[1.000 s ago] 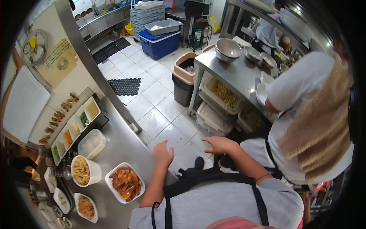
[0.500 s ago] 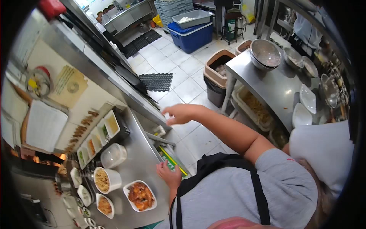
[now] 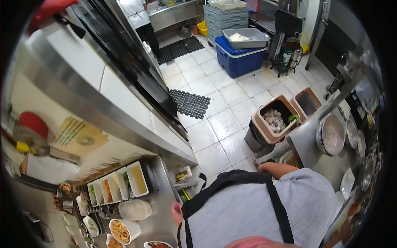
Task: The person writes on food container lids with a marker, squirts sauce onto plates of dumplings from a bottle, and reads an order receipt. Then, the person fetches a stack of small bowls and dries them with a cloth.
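Note:
Only part of my left hand (image 3: 177, 213) shows, low beside the right edge of the steel counter (image 3: 163, 188); its fingers are mostly hidden. My right hand is out of sight, with just the forearm (image 3: 279, 169) visible near the corner of the other steel table. On the counter near my left hand stand a white tub of fried pieces (image 3: 120, 231), a clear lidded container (image 3: 135, 210) and a white dish of reddish-brown food (image 3: 158, 244) cut by the bottom edge. A row of white trays with toppings (image 3: 137, 178) lies against the wall.
A brown-rimmed bin (image 3: 273, 120) holding waste stands ahead at the right, with a second bin (image 3: 306, 103) behind. Metal bowls (image 3: 332, 134) sit on the right table. Farther off are a blue cooler (image 3: 240, 60), black floor mats (image 3: 190, 103) and a person (image 3: 138, 18) at the sink.
The view has swung right and forward along the floor. My right hand, earlier reaching out in front, has left view. My left hand has dropped toward the bottom of the picture.

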The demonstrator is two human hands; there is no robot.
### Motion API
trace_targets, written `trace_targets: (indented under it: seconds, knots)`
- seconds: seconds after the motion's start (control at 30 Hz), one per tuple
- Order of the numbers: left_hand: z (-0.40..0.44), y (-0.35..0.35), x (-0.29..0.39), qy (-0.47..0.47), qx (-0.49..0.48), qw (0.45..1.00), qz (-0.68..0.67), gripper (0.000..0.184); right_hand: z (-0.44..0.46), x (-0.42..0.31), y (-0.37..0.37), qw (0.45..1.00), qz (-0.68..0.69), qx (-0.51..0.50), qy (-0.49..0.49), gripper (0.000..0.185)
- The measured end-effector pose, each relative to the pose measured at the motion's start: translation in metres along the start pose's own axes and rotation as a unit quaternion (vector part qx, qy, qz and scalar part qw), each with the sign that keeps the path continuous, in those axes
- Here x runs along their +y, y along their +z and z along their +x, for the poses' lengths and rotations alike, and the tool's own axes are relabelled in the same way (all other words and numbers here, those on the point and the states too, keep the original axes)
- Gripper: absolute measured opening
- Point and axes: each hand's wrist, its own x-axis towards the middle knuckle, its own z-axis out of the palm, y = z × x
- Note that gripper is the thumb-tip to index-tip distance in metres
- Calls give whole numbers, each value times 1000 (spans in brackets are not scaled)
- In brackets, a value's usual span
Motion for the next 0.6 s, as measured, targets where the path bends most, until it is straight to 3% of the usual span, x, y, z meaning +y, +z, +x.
trace_targets:
  seconds: [0.07, 0.13, 0.2, 0.27, 0.33, 0.4, 0.43, 0.47, 0.5, 0.6]
  knots:
    - [45, 47, 77, 6, -62, 997, -51, 26, -79, -32, -51, 1000, 10, 24, -3, 42]
    - [94, 106, 117, 135, -176, 974, -54, 28, -70, -42, -102, 986, -65, 135, -68, 39]
    - [138, 170, 152, 254, -260, 930, 44, 29, -65, -63, -160, 968, -91, 217, -88, 45]
    - [181, 240, 162, 247, -349, 902, 50, 29, -58, -83, -211, 949, -15, 280, -143, 39]
    - [233, 311, 129, 132, -382, 911, 86, 32, -59, -103, -263, 932, -31, 290, -214, 37]
    - [270, 357, 75, 129, -345, 917, 153, 35, -75, -122, -319, 946, -19, 238, -220, 36]
    - [275, 366, 63, 67, -342, 910, 225, 36, -59, -115, -343, 932, -13, 261, -251, 37]
    - [285, 368, 7, 94, -311, 894, 309, 35, -48, -112, -366, 915, -4, 284, -285, 38]
    - [287, 356, -44, 38, -341, 870, 354, 33, -44, -105, -390, 917, -6, 304, -258, 40]
    - [277, 322, -79, -110, -365, 822, 422, 34, -37, -64, -471, 953, -8, 237, -191, 46]
